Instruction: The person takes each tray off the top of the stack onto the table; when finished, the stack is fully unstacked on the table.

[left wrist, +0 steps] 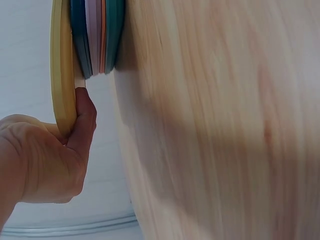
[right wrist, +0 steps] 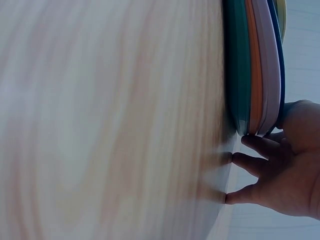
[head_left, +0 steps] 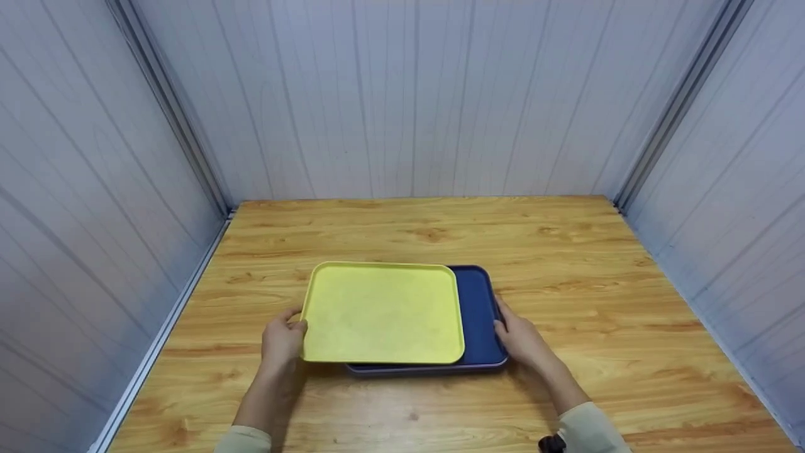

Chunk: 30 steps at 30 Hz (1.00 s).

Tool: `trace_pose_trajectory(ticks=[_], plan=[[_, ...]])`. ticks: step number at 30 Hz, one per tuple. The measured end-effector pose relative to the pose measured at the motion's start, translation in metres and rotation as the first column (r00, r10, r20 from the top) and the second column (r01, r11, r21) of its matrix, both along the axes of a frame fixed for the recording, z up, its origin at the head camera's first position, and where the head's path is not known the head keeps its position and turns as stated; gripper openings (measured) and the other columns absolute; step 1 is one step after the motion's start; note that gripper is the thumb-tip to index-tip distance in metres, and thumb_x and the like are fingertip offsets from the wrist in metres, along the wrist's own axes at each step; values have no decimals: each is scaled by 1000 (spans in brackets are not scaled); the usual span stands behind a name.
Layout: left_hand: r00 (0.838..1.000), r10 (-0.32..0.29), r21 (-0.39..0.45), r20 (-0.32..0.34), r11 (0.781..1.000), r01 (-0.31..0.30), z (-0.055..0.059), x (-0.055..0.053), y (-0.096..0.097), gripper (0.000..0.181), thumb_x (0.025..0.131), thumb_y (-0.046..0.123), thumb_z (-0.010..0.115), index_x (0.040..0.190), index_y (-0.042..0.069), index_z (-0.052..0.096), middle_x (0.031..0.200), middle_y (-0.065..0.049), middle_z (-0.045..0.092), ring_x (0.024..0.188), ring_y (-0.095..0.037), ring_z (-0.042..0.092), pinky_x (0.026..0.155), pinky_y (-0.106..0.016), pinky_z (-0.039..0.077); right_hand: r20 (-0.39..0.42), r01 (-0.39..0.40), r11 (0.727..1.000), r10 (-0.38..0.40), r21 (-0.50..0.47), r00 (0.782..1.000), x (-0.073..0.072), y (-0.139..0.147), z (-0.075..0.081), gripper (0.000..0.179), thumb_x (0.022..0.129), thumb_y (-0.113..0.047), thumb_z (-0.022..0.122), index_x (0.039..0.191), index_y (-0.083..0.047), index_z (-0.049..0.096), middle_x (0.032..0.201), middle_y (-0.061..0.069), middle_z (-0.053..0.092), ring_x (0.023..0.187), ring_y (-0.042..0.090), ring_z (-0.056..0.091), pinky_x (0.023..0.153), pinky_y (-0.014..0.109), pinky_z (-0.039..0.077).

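Observation:
My left hand (head_left: 283, 340) pinches the left edge of a yellow tray (head_left: 383, 314), thumb on one face and fingers on the other. Shifted to the left, this tray overlaps a dark blue tray (head_left: 481, 314) and juts past the stack's left side. In the right wrist view, pale purple (right wrist: 267, 70), orange (right wrist: 254, 75) and teal (right wrist: 237, 65) trays lie under the blue one. At the stack's right side, my right hand (head_left: 522, 336) touches the rims with thumb and forefinger. Its other fingers are spread, their tips down at the tabletop.
A wood-grain table (head_left: 427, 233) bears the stack near its front middle. Pale panelled walls (head_left: 383, 94) stand behind it and at both sides, with metal strips (head_left: 176, 119) along the corners.

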<state>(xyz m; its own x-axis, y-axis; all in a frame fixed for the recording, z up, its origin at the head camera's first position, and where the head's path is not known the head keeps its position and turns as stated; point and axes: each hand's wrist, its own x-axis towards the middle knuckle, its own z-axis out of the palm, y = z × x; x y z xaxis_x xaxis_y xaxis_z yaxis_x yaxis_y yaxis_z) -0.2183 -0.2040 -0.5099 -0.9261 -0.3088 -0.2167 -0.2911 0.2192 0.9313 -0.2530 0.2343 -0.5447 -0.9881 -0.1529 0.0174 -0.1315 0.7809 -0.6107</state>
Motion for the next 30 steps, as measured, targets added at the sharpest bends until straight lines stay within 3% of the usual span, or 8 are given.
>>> trace_pose_trajectory(ticks=[8, 15, 26, 30], plan=[[1000, -8, -27, -17, 1000, 7, 2, 2, -25, 40, 103, 3, 46, 142, -6, 51, 108, -26, 66, 77, -20, 67, 60, -30, 57, 15, 1, 1000, 0, -5, 1000, 0, 1, 0, 58, 105, -13, 50, 158, -1, 30, 138, 35, 53, 120, 44, 58, 102, 59, 44], [999, 26, -39, 30, 999, -25, 0, 3, -44, 41, 104, 3, 46, 144, -7, 50, 103, -22, 65, 77, -19, 66, 60, -30, 56, 15, -4, 1000, 4, -3, 1000, 0, 0, 0, 58, 105, -13, 50, 158, -1, 30, 142, 34, 49, 123, 45, 56, 104, 60, 42], [998, 47, -7, 46, 999, -47, -6, 9, -80, 44, 102, 2, 49, 145, -9, 47, 112, -28, 65, 76, -17, 66, 62, -30, 57, -9, -29, 999, 28, -15, 1000, 1, 0, 1, 59, 104, -11, 51, 158, -1, 29, 138, 35, 52, 117, 42, 60, 100, 57, 46], [995, 67, -40, 73, 997, -64, -6, 11, -94, 45, 103, 3, 49, 146, -8, 47, 111, -26, 64, 74, -16, 65, 62, -29, 57, -21, -29, 999, 28, -19, 999, 1, 0, 2, 59, 103, -9, 52, 157, 0, 30, 136, 35, 54, 113, 40, 62, 98, 57, 48]])
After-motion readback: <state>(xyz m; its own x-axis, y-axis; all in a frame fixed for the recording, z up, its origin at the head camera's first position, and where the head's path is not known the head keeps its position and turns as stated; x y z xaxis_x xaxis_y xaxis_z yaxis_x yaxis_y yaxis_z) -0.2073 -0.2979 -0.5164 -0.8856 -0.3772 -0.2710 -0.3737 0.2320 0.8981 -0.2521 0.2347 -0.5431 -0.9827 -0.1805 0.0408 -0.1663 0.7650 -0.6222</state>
